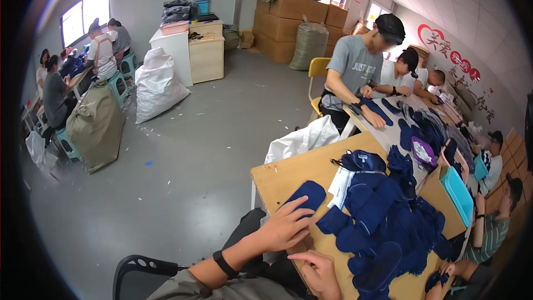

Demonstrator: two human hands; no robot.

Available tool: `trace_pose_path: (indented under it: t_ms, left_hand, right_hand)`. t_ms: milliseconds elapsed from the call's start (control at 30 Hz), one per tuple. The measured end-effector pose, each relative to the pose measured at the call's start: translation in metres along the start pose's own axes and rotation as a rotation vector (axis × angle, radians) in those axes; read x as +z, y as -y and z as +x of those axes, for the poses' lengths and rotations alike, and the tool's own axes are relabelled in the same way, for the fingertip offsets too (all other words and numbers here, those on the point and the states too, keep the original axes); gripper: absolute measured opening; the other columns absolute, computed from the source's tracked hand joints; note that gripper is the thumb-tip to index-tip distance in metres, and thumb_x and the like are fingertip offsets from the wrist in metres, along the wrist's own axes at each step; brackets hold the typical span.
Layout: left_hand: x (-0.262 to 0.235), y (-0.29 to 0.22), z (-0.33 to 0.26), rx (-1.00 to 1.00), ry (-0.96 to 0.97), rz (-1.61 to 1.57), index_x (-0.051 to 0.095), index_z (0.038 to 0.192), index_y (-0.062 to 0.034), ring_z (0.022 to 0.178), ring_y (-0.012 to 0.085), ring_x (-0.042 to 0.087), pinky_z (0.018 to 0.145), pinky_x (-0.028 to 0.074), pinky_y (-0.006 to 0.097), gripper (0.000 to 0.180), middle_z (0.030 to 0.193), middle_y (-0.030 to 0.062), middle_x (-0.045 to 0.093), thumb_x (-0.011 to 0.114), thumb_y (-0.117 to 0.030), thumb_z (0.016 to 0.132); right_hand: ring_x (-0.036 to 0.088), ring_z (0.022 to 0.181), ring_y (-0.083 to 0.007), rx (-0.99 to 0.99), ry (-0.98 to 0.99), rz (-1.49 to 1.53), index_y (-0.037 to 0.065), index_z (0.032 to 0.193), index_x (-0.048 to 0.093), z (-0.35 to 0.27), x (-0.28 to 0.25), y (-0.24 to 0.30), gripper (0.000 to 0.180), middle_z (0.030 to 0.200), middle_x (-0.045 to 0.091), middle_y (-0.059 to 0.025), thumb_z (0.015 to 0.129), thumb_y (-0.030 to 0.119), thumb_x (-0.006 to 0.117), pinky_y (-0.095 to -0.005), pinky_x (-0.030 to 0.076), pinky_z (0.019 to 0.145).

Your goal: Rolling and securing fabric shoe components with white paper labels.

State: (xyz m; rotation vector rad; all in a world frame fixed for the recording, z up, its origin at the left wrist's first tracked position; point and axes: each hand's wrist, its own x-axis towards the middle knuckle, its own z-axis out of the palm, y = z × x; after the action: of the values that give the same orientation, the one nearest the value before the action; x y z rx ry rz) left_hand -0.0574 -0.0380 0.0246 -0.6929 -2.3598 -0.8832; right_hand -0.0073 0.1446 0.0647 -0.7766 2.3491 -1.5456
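Observation:
My left hand [285,225], with a black band at the wrist, rests with its fingers spread on a flat navy-blue fabric piece [308,195] with rounded ends, near the left edge of the wooden table [272,175]. Closer to me is my right hand [321,275], its index finger stretched to the left and nothing seen in it; its lower part is cut off by the frame. Right of both hands lies a large heap of similar navy fabric pieces [372,216]. A white printed paper strip [340,186] sticks out at the heap's far left side.
A cardboard box [442,200] and turquoise basket [458,193] stand right of the heap. Beyond, a co-worker in a grey shirt [355,61] handles navy pieces at a white table [391,131]. A white sack [304,140] sits behind my table. Other people work along the right.

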Motion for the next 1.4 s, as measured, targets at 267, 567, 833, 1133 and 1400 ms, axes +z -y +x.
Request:
trace_pose_path:
  t_ms: [267,567,833,1133,1400]
  left_hand:
    - [0.027,0.028,0.018,-0.349,0.004,0.083,0.063,0.068,-0.0077,0.088,0.0316,0.053,0.080,0.042,0.041,0.022,0.086,0.0097,0.062,0.068,-0.026,0.078]
    - [0.071,0.045,0.033,-0.603,-0.037,0.258,0.061,0.097,-0.0054,0.102,0.0334,0.050,0.089,0.040,0.042,0.046,0.102,0.0134,0.059,0.078,-0.034,0.065]
    - [0.061,0.050,0.053,-0.687,0.056,0.312,0.058,0.115,-0.0023,0.110,0.0327,0.048,0.098,0.037,0.043,0.069,0.115,0.0173,0.057,0.079,-0.042,0.063]
    - [0.059,0.070,0.053,-0.739,0.001,0.201,0.068,0.079,-0.0032,0.103,0.0349,0.050,0.089,0.039,0.044,0.032,0.090,0.0158,0.065,0.068,-0.034,0.071]
    - [0.057,0.076,0.044,-0.659,-0.024,-0.045,0.065,0.083,-0.0028,0.084,0.0310,0.059,0.081,0.046,0.041,0.028,0.084,0.0133,0.065,0.076,-0.022,0.066]
  right_hand:
    - [0.049,0.055,-0.0199,0.033,0.138,0.080,0.008,0.105,0.067,-0.008,0.001,-0.037,0.030,0.067,0.054,-0.0098,0.077,0.004,0.056,-0.0332,0.041,0.056]
    - [0.062,0.073,-0.0272,-0.021,0.208,-0.085,0.011,0.107,0.067,-0.021,0.009,-0.030,0.030,0.084,0.065,-0.0126,0.079,0.009,0.056,-0.0353,0.050,0.070]
    - [0.065,0.080,-0.0302,-0.024,0.171,-0.213,0.004,0.096,0.069,-0.030,0.025,-0.030,0.023,0.088,0.067,-0.0154,0.078,0.009,0.055,-0.0361,0.051,0.071]
    - [0.065,0.084,-0.0350,0.117,0.015,-0.213,0.006,0.094,0.069,-0.026,0.015,-0.034,0.022,0.091,0.067,-0.0179,0.077,0.012,0.057,-0.0398,0.052,0.077]
    - [0.060,0.065,-0.0246,0.109,0.169,-0.294,0.015,0.104,0.069,-0.019,0.029,-0.041,0.027,0.074,0.062,-0.0083,0.079,0.015,0.061,-0.0340,0.049,0.064]
